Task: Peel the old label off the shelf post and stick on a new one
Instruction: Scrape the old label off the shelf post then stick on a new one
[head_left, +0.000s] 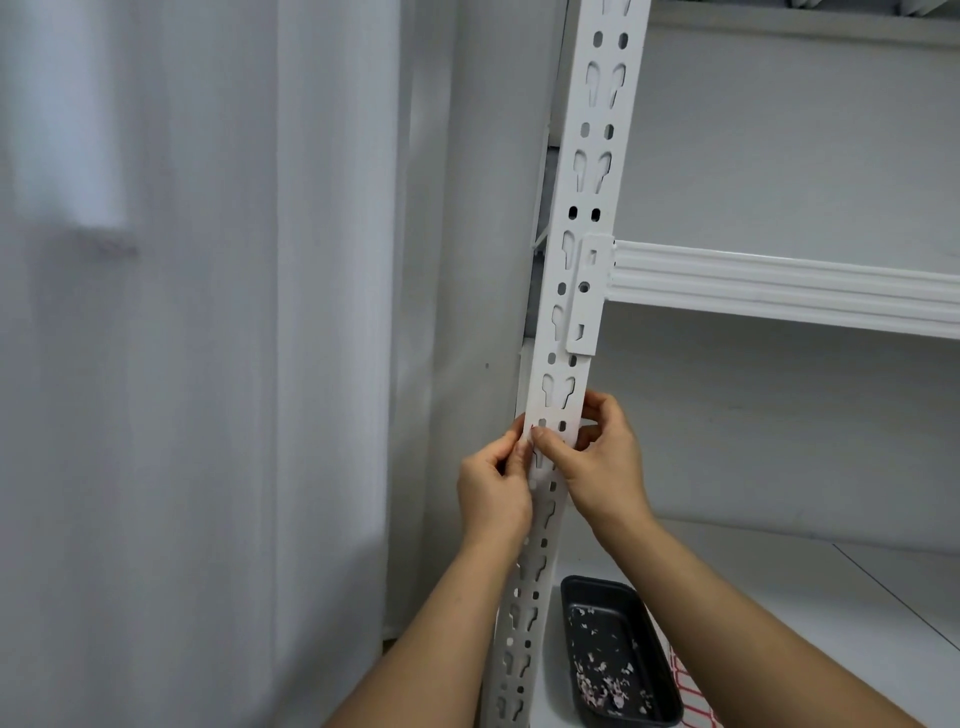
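A white slotted shelf post runs from the top centre down to the bottom centre of the head view. Both hands meet on it below the shelf bracket. My left hand curls at the post's left edge, fingertips pinching there. My right hand wraps the post from the right, its thumb pressed across the front face and its fingers behind the right edge. A tiny reddish speck shows at the left edge between the thumbs. Whether it is label remains is too small to tell.
A black tray holding several small paper scraps lies on the lower shelf board. A red-and-white checked cloth sits beside it. A white shelf beam runs right from the post. Pale curtains hang left.
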